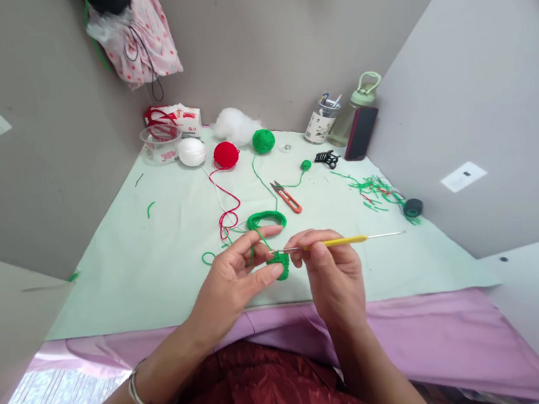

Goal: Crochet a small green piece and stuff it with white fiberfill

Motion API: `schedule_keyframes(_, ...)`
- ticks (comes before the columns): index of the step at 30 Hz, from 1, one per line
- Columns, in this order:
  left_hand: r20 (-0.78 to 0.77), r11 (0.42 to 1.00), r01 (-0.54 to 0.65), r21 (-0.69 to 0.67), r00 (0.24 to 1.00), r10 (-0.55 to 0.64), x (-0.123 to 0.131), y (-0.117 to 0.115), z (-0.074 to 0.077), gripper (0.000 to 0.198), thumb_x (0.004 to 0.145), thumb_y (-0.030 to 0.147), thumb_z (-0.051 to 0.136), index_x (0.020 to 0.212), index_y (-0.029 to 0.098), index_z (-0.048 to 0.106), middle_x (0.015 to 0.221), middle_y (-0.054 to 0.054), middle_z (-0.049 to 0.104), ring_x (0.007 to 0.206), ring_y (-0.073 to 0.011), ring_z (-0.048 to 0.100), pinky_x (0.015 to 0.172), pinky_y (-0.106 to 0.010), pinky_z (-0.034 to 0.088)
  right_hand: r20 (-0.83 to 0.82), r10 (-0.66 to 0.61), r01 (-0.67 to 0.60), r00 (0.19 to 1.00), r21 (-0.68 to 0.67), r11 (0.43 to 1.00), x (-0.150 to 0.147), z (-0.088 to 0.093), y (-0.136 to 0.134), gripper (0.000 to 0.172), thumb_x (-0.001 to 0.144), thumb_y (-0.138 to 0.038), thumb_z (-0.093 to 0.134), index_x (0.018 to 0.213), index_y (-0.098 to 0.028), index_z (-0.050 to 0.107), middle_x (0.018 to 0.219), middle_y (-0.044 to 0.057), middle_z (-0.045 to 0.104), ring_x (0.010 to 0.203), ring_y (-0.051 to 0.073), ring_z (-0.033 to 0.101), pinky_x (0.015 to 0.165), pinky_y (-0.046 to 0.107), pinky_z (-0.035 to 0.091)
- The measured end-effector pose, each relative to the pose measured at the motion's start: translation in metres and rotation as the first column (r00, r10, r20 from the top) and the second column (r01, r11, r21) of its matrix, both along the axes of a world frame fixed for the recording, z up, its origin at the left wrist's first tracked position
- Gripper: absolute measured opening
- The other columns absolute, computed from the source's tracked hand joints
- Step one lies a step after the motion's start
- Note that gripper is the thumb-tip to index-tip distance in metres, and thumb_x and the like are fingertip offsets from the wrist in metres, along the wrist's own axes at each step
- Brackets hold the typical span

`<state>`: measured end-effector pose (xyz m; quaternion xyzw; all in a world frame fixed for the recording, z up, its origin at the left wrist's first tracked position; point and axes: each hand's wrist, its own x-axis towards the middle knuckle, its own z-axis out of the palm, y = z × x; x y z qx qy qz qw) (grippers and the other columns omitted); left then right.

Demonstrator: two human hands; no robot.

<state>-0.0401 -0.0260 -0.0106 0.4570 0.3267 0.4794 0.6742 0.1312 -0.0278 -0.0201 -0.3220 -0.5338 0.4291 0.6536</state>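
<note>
Pinched between the thumb and fingers of my left hand (pixel 232 277) is a small green crochet piece (pixel 281 267). Green yarn runs over the raised left index finger down to it. My right hand (pixel 334 273) is closed round a crochet hook (pixel 340 241) with a yellow handle and metal ends. The hook's left tip meets the top edge of the crochet piece; whether it sits in a stitch is too small to tell. Just behind the hands lies a coiled loop of green yarn (pixel 266 220).
A white yarn ball (pixel 191 152), a red yarn ball (pixel 226 155) and a green yarn ball (pixel 263 140) stand farther back. Orange thread snips (pixel 287 197) lie behind the hands. Green yarn scraps (pixel 373 191), a phone (pixel 361 133) and a bottle (pixel 350 114) are at right.
</note>
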Motion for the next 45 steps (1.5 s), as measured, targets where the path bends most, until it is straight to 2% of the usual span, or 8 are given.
schedule_keyframes(3, 0.034, 0.999, -0.003, -0.038, 0.999, 0.004, 0.001, 0.0, 0.001, 0.048, 0.084, 0.029, 0.086, 0.13, 0.028, 0.074, 0.088, 0.001, 0.061, 0.088, -0.016, 0.059, 0.089, -0.031, 0.05, 0.036, 0.008, -0.009, 0.999, 0.012, 1.0, 0.0, 0.0, 0.002, 0.015, 0.102, -0.033, 0.066, 0.097, -0.028, 0.08, 0.089, 0.002, 0.076, 0.075, 0.015, 0.06, 0.069, 0.03, 0.049)
schedule_keyframes(8, 0.047, 0.997, 0.047, -0.061, 0.998, -0.044, 0.006, -0.001, 0.003, 0.054, 0.083, 0.027, 0.086, 0.134, 0.027, 0.071, 0.099, -0.002, 0.068, 0.096, -0.0179, 0.061, 0.09, -0.032, 0.049, 0.115, -0.005, -0.001, 0.993, 0.058, 0.998, -0.001, -0.004, 0.001, 0.015, 0.102, -0.032, 0.066, 0.101, -0.031, 0.082, 0.095, 0.003, 0.079, 0.094, 0.02, 0.07, 0.079, 0.034, 0.055)
schedule_keyframes(14, 0.056, 0.994, 0.084, -0.065, 0.995, -0.081, 0.011, -0.004, 0.001, 0.051, 0.081, 0.024, 0.086, 0.13, 0.023, 0.073, 0.083, 0.003, 0.056, 0.08, -0.0125, 0.052, 0.082, -0.028, 0.046, 0.085, -0.08, 0.077, 0.993, 0.046, 0.996, 0.0, -0.003, 0.001, 0.017, 0.103, -0.033, 0.065, 0.098, -0.026, 0.081, 0.094, 0.004, 0.079, 0.074, 0.016, 0.063, 0.071, 0.032, 0.053)
schedule_keyframes(21, 0.067, 0.99, 0.089, -0.106, 0.994, -0.082, 0.007, -0.003, 0.008, 0.076, 0.08, 0.026, 0.087, 0.151, 0.032, 0.059, 0.081, 0.004, 0.051, 0.079, -0.0133, 0.052, 0.077, -0.028, 0.044, 0.084, 0.042, -0.046, 0.996, 0.051, 0.998, 0.004, -0.005, 0.001, 0.016, 0.102, -0.03, 0.066, 0.1, -0.029, 0.081, 0.092, 0.004, 0.078, 0.082, 0.018, 0.067, 0.072, 0.032, 0.053)
schedule_keyframes(25, 0.054, 0.989, 0.109, -0.095, 0.993, -0.105, 0.005, -0.002, 0.008, 0.083, 0.081, 0.024, 0.087, 0.156, 0.035, 0.053, 0.08, 0.005, 0.054, 0.079, -0.0133, 0.053, 0.079, -0.029, 0.046, 0.142, 0.037, -0.05, 0.989, 0.086, 0.995, 0.005, -0.005, -0.001, 0.011, 0.098, -0.028, 0.072, 0.099, -0.029, 0.083, 0.091, 0.004, 0.079, 0.09, 0.021, 0.071, 0.081, 0.037, 0.057)
schedule_keyframes(32, 0.042, 0.998, 0.04, -0.041, 0.998, -0.038, 0.001, 0.0, 0.003, 0.057, 0.089, 0.029, 0.081, 0.143, 0.032, 0.065, 0.096, 0.001, 0.064, 0.098, -0.0172, 0.062, 0.097, -0.033, 0.047, -0.009, -0.056, 0.056, 0.998, -0.004, 0.998, 0.004, -0.004, 0.003, 0.012, 0.098, -0.03, 0.072, 0.095, -0.026, 0.082, 0.084, 0.002, 0.076, 0.07, 0.015, 0.064, 0.068, 0.03, 0.055)
schedule_keyframes(37, 0.018, 1.0, -0.029, 0.011, 0.999, 0.028, 0.002, 0.0, 0.001, 0.042, 0.089, 0.023, 0.078, 0.13, 0.029, 0.072, 0.101, 0.0, 0.064, 0.096, -0.0167, 0.059, 0.094, -0.032, 0.047, -0.023, -0.069, 0.069, 0.997, -0.025, 0.997, -0.001, 0.0, 0.004, 0.021, 0.101, -0.037, 0.067, 0.092, -0.023, 0.078, 0.083, 0.003, 0.075, 0.07, 0.016, 0.066, 0.067, 0.031, 0.057)
schedule_keyframes(45, -0.028, 0.998, -0.06, 0.033, 0.998, 0.061, -0.001, -0.001, 0.004, 0.044, 0.091, 0.027, 0.077, 0.134, 0.027, 0.071, 0.094, 0.0, 0.06, 0.093, -0.0175, 0.056, 0.093, -0.032, 0.046, 0.046, -0.012, 0.012, 0.999, 0.011, 1.0, 0.004, 0.002, 0.0, 0.024, 0.108, -0.034, 0.055, 0.096, -0.023, 0.073, 0.087, 0.003, 0.076, 0.074, 0.016, 0.066, 0.071, 0.033, 0.055)
